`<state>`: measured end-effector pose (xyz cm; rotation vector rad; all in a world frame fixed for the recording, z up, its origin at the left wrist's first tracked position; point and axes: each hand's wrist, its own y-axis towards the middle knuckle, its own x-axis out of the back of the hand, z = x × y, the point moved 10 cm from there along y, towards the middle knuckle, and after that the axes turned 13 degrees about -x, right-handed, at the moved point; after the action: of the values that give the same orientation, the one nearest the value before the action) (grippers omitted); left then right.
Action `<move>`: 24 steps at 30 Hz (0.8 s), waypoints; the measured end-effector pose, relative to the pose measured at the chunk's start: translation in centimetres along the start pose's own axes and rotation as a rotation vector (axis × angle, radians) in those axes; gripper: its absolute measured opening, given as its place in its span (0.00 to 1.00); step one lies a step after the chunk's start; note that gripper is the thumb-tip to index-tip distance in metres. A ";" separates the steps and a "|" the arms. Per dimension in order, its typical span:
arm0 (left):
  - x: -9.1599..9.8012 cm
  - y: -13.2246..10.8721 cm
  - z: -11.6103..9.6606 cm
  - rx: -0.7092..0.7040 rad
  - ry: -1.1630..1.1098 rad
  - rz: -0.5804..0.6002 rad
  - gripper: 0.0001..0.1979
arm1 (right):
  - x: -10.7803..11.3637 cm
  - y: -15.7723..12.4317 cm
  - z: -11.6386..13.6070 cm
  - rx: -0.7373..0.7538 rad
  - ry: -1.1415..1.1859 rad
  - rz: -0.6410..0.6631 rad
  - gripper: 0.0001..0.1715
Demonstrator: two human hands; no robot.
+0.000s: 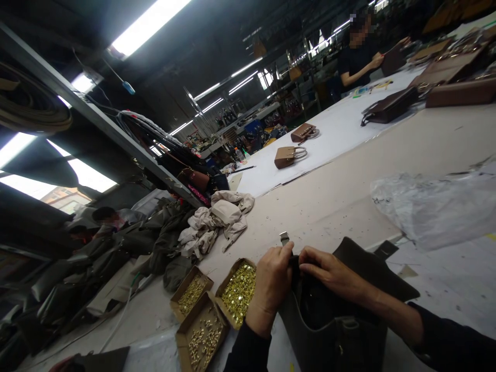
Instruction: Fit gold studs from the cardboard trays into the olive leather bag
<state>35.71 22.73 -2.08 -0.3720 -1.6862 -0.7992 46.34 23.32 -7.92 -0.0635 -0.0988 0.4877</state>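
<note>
A dark olive handbag (310, 341) lies open-mouthed before me, its flap (368, 266) spread out to the right. My left hand (272, 281) is closed on the bag's far left edge, beside a short strap with a metal end (284, 237) that sticks up past the thumb. Right against it, my right hand (329, 271) pinches the same rim from the inner side, fingers curled. What lies between the fingertips is too small to make out. A buckled tab (349, 325) shows on the near side of the bag.
Left of the bag stand cardboard trays of brass-coloured hardware, one (238, 289) close to my left wrist. Crumpled beige cloth (225, 217) and piled dark bags (96, 263) lie further left. Clear plastic (434, 206) is at right. Two small handbags (284, 157) and a co-worker (358, 62) are beyond.
</note>
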 end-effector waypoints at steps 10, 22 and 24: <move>1.7 -0.9 -1.7 -0.263 0.044 -0.180 0.11 | 0.6 0.2 0.0 -0.023 0.156 0.026 0.14; 1.1 1.3 1.1 0.212 -0.364 -0.102 0.12 | 1.9 0.2 -2.0 0.004 0.115 -0.028 0.12; 0.9 1.1 1.4 0.298 -0.398 -0.115 0.11 | 2.1 0.0 -1.9 0.012 0.085 -0.058 0.12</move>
<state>35.14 24.33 -0.98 -0.2371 -2.1814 -0.5657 48.38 24.21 -9.65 -0.0697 -0.0142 0.4266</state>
